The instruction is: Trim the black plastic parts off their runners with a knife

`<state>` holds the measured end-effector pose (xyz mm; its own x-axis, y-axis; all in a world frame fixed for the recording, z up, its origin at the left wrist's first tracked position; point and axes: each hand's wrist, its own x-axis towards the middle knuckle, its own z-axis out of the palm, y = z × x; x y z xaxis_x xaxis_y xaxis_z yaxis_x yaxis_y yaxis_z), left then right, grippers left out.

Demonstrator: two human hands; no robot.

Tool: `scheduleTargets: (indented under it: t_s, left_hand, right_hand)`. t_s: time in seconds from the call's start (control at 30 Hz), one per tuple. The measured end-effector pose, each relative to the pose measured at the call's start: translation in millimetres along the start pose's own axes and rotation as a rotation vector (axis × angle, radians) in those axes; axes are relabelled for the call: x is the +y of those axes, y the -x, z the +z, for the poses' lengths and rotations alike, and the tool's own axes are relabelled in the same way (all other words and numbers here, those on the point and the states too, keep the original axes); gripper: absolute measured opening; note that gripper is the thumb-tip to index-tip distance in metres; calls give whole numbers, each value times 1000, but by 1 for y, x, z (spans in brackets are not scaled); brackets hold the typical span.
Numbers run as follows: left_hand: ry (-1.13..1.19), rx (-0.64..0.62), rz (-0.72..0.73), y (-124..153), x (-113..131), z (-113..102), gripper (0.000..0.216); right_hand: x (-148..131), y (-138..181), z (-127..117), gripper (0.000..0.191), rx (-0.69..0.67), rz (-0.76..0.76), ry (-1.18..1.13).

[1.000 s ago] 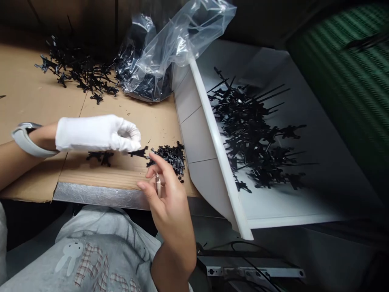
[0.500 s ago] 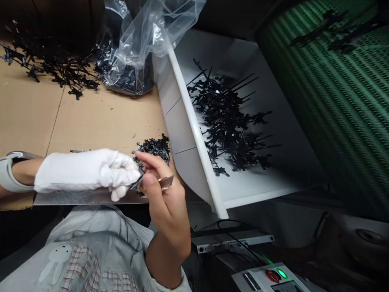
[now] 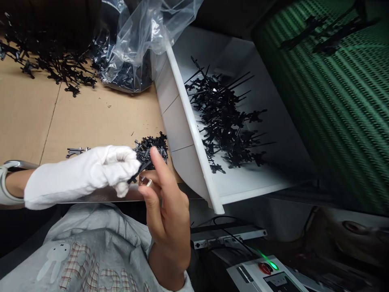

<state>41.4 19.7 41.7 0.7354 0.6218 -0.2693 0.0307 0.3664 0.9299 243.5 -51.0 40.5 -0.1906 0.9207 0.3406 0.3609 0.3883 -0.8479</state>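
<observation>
My left hand, in a white glove, is closed on a dark plastic part that juts from its fingertips. Right beside it is my bare right hand, with the index finger raised and stretched. Between its thumb and bent fingers sits a small shiny metal tool, mostly hidden; its exact kind cannot be made out. Behind both hands lies a heap of small black plastic parts. Another dark part lies on the cardboard just behind the glove.
Cardboard covers the worktop. A clear plastic bag of black parts and a pile of black branching pieces stand behind. To the right, a white-walled bin holds more pieces, beside a green ribbed belt and a control box.
My right index finger has lifted off the plastic part and straightened. The metal tool has turned and now sits closer to my thumb tip. The glove has shifted slightly left.
</observation>
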Motion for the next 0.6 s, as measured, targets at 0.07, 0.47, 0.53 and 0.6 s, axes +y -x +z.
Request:
scheduleTargets:
  t_s: [0.07,0.47,0.53,0.6]
  left_hand:
    - [63,-8,20,1,1,2,35]
    - [27,18,161,1,-7,2,41]
    - [54,16,160,2,-9,2,39]
    - [58,15,169,2,-12,1,38]
  right_hand:
    - [-2,-1,0,67,-27,3,18]
    - [3,-7,4,52,50,-122,-41]
    - [4,-7,5,50,54,-132,-49]
    - [4,-7,5,50,57,-134,-53]
